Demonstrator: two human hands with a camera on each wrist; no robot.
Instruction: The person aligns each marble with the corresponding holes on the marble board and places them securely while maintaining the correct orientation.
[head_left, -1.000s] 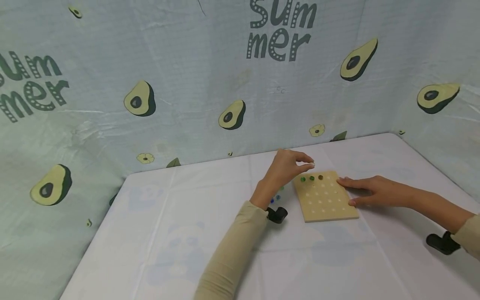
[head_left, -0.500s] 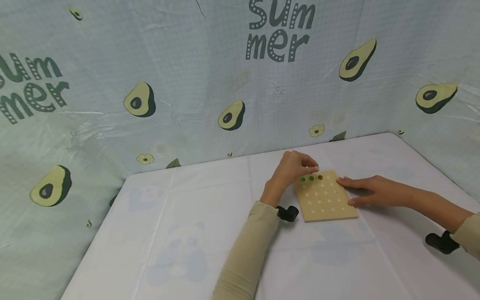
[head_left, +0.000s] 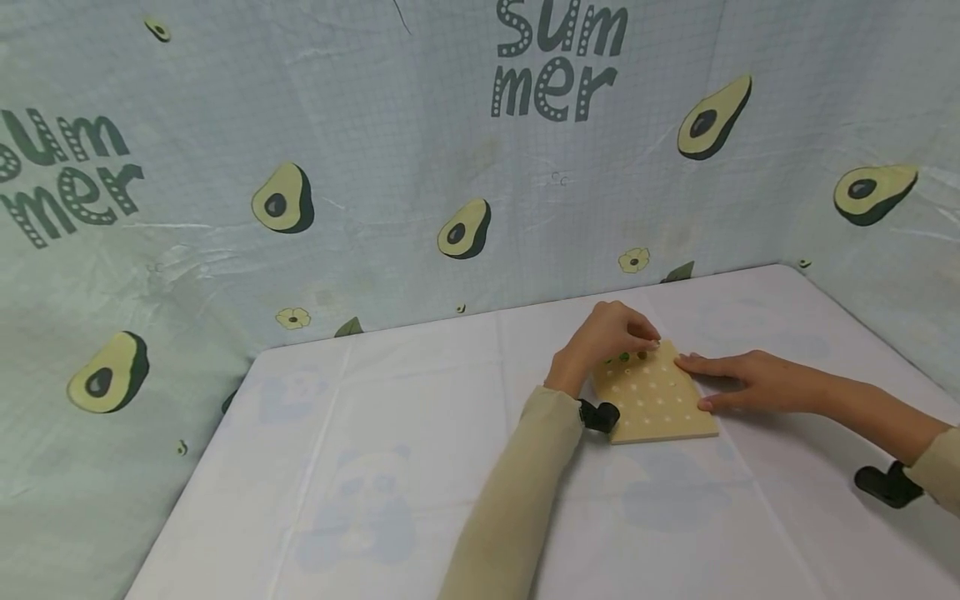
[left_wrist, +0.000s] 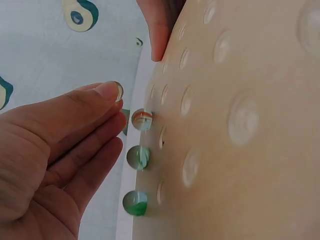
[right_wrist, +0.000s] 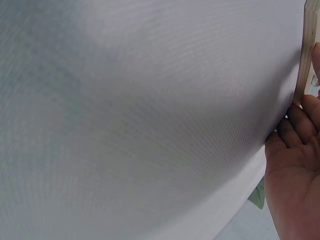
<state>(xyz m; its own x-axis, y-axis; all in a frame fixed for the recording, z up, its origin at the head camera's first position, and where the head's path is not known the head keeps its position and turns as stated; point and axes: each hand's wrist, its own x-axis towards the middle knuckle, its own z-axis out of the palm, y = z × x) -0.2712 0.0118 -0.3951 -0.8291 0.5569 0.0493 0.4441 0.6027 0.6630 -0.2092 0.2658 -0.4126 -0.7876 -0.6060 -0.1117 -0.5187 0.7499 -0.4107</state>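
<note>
A square wooden board (head_left: pixel 663 418) with rows of shallow round hollows lies on the table. My left hand (head_left: pixel 609 335) is over its far edge, pinching a clear glass marble (left_wrist: pixel 119 92) between thumb and fingertips. In the left wrist view the held marble is just past a row of three marbles seated along that edge: one with an orange-and-white swirl (left_wrist: pixel 142 120), a green-swirled one (left_wrist: pixel 138 157) and another green one (left_wrist: pixel 135 203). My right hand (head_left: pixel 753 383) touches the board's right side with fairly straight fingers, thumb near the front.
A white cloth with faint panda prints (head_left: pixel 367 508) covers the table. Behind it hangs a pale curtain (head_left: pixel 360 167) with avocado prints. Black wrist cameras, one (head_left: pixel 600 417) on the left wrist and one (head_left: pixel 888 485) on the right, stick out close above the cloth.
My left hand has moved right along the board's far edge with the pinched marble, past the seated ones. Loose marbles left of the board are now hidden behind the arm. My right hand stays put.
</note>
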